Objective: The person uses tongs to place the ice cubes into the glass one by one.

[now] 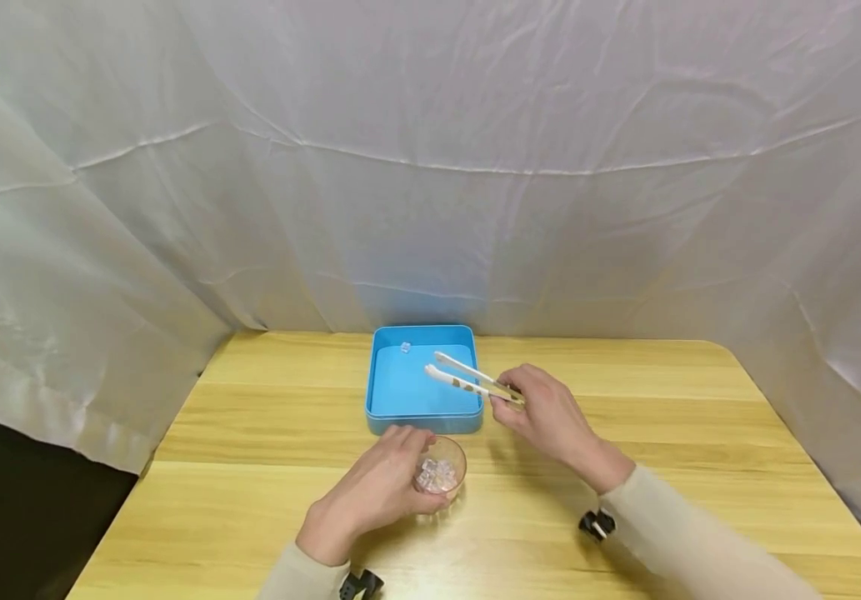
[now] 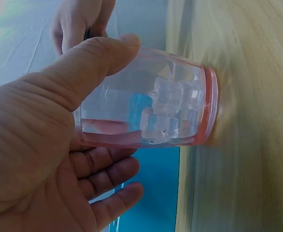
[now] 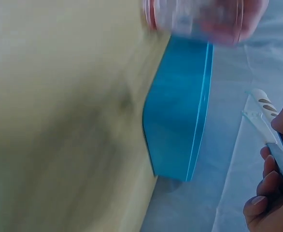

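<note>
My left hand (image 1: 377, 483) grips a clear cup (image 2: 112, 104) with a pinkish base, thumb on one side and fingers round the other. Several clear cubes (image 2: 168, 99), like plastic ice cubes, lie in the bottom of the cup. In the head view the cup is just in front of a blue tray (image 1: 426, 425). A single clear cube (image 1: 405, 347) sits in that tray, near its back left. My right hand (image 1: 550, 412) holds a pair of tongs (image 1: 454, 381) with white tips. The tips stand apart over the tray's right part, with nothing between them.
All of this is on a light wooden table (image 1: 625, 375). A pale cloth curtain (image 1: 430, 208) hangs right behind the tray and along both sides. A dark area (image 1: 17, 500) shows beyond the table's left edge.
</note>
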